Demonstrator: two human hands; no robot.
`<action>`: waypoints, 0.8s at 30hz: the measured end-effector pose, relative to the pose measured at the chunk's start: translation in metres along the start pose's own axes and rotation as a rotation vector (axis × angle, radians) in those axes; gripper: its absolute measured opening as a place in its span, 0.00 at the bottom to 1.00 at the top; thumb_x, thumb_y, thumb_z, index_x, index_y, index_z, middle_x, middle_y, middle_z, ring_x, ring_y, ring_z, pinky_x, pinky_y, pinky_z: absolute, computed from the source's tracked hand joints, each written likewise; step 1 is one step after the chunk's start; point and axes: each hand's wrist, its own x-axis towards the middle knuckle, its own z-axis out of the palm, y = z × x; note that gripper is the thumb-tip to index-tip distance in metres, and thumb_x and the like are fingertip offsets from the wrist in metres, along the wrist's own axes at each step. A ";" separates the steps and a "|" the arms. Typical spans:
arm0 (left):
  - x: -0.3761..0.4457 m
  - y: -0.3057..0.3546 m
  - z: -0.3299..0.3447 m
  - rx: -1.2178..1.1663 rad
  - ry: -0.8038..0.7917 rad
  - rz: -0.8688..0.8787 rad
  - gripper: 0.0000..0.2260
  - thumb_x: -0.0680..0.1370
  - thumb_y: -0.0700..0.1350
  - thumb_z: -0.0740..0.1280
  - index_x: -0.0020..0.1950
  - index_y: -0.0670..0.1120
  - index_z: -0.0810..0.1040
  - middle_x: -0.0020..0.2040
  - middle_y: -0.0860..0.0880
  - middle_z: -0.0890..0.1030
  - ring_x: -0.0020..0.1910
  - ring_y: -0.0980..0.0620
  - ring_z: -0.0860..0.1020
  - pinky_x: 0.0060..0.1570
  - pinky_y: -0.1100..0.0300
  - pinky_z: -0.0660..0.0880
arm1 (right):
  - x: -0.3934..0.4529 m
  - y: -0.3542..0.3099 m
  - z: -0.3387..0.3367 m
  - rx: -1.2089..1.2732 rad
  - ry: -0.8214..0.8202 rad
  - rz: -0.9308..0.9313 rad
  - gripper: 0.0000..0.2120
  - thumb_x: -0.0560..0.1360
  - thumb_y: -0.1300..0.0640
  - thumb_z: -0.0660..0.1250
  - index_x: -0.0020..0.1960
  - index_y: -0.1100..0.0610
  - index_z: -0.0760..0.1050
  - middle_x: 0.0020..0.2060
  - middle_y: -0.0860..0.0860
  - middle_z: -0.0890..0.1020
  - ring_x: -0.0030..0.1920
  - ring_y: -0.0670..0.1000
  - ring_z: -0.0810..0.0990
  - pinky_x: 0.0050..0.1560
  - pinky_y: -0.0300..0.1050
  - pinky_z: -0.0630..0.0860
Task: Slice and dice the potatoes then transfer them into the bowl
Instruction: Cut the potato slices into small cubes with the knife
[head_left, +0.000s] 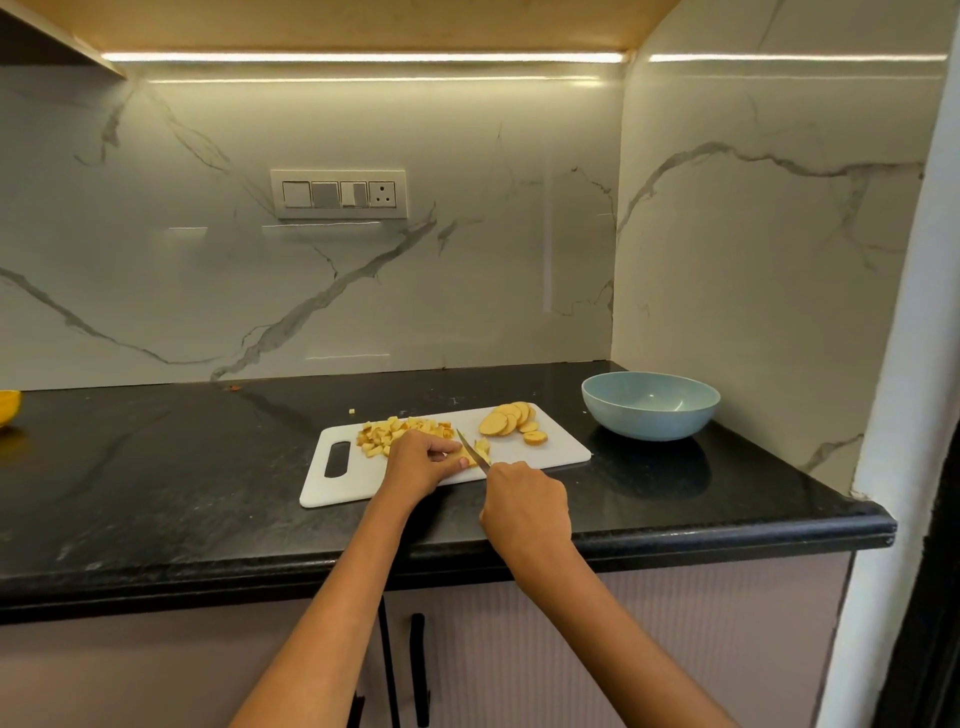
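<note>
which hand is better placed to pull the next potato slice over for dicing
Left, probably. The right hand grips the knife, so it is busy. The left hand only steadies the piece being cut, with its fingers free to let go and reach the potato slices further right on the cutting board.

Black stone countertop (208, 493), glossy, pale veining, rounded front edge. Directly on it: white cutting board (545, 452) with handle slot at its left end, lying slightly skewed to the front edge; light blue bowl (650, 410) just right of the board, apart from it; one stray potato bit (352, 412) behind the board's left end; yellow object (9, 406) at far left, cropped by the frame.
</note>
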 end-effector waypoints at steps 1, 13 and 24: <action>0.000 0.000 0.000 -0.009 0.000 -0.004 0.15 0.71 0.41 0.73 0.56 0.39 0.80 0.56 0.43 0.81 0.51 0.54 0.76 0.50 0.65 0.70 | 0.000 0.000 0.000 -0.003 0.001 0.000 0.13 0.80 0.59 0.58 0.63 0.60 0.71 0.55 0.56 0.78 0.53 0.54 0.79 0.50 0.46 0.75; 0.000 0.001 -0.002 -0.028 -0.004 -0.021 0.15 0.70 0.39 0.73 0.56 0.39 0.80 0.55 0.43 0.81 0.55 0.51 0.78 0.52 0.65 0.70 | 0.000 -0.002 0.003 -0.040 0.035 -0.018 0.12 0.80 0.60 0.57 0.61 0.60 0.72 0.53 0.56 0.79 0.51 0.53 0.80 0.48 0.43 0.74; -0.001 0.003 0.000 0.019 0.046 0.009 0.11 0.71 0.38 0.73 0.52 0.38 0.82 0.51 0.42 0.83 0.51 0.51 0.78 0.49 0.64 0.70 | 0.003 0.001 -0.004 -0.074 -0.037 -0.069 0.13 0.80 0.61 0.57 0.63 0.60 0.70 0.56 0.56 0.77 0.54 0.55 0.77 0.47 0.44 0.71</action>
